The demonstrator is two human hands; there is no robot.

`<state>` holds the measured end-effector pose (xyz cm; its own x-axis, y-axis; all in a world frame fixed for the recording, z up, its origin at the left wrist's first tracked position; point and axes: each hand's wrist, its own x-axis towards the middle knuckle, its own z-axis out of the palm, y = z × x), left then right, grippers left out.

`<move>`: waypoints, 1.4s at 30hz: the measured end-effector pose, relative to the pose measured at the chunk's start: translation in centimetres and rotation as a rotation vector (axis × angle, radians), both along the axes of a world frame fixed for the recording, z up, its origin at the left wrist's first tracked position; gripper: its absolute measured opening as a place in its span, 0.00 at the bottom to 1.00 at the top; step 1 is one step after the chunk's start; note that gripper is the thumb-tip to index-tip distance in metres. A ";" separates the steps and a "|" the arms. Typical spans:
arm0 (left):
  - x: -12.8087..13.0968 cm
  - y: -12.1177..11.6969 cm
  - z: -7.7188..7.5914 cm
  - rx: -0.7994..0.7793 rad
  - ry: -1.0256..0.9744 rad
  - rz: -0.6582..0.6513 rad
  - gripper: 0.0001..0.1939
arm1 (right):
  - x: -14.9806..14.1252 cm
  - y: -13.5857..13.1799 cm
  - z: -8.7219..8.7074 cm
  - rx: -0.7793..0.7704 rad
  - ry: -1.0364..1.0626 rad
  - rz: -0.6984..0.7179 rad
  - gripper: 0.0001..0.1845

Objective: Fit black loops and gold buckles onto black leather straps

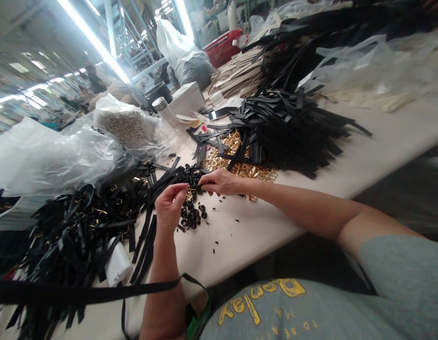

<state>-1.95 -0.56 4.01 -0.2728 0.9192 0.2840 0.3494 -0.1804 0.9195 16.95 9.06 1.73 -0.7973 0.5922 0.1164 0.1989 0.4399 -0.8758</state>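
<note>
Just above the table, my two hands meet over a short black strap [196,187]. My right hand [221,182] is closed, its fingers pinching the strap's right end. At the other end, my left hand [169,204] is closed with thumb and finger on a small gold buckle [189,188], partly hidden by the fingertips. Below and behind the hands lies a pile of small black loops [191,215]. Gold buckles [236,160] are heaped beyond my right hand, with black strips lying over some of them.
A big stack of black strips [290,127] lies to the right. At left are buckled black straps [77,226], a white roll [118,262] and plastic bags [56,153]. A metal flask [163,109] and white box [189,100] stand farther back. The table edge runs close to my body.
</note>
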 end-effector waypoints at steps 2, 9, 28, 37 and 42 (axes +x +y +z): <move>0.0 0.1 0.1 0.010 -0.084 0.019 0.09 | -0.1 -0.1 -0.3 -0.064 0.043 0.045 0.08; -0.3 0.5 -0.6 -0.065 -0.257 0.015 0.13 | -0.5 -0.1 -0.9 -0.187 0.169 0.077 0.07; 1.1 1.2 -1.5 -0.241 -0.701 -0.048 0.18 | -0.4 -0.9 0.0 -0.269 0.052 0.141 0.05; 1.6 1.2 -2.7 -0.333 -0.793 -0.121 0.17 | -0.6 -1.4 -0.4 -0.081 0.122 0.161 0.13; 1.2 0.9 -2.1 -0.368 -0.753 -0.165 0.16 | -0.6 -1.3 -0.8 -0.121 0.174 0.227 0.15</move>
